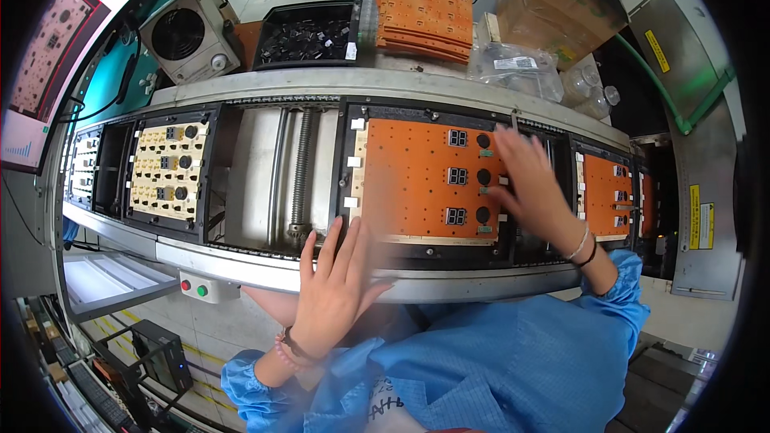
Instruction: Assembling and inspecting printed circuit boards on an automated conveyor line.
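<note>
An orange cover plate (pixel 409 180) lies over a circuit board in a black carrier frame (pixel 345 192) on the conveyor. Two-digit displays (pixel 457 177), round black parts (pixel 484 176) and small green parts show through its right side. My left hand (pixel 333 285) lies with fingers stretched out at the frame's near left edge, near a white clip (pixel 350 202). Over the plate's right edge is my right hand (pixel 533 180), thumb and fingers apart and partly blurred. Neither hand visibly grips anything; whether the right fingertips touch the plate I cannot tell.
Left on the conveyor rail (pixel 265 253) sits a carrier with uncovered cream boards (pixel 168 162); another orange-covered carrier (pixel 603 188) stands right. Behind are a black bin of small parts (pixel 309 36), stacked orange plates (pixel 425 12) and a cardboard box (pixel 557 8). A button box (pixel 198 289) hangs in front.
</note>
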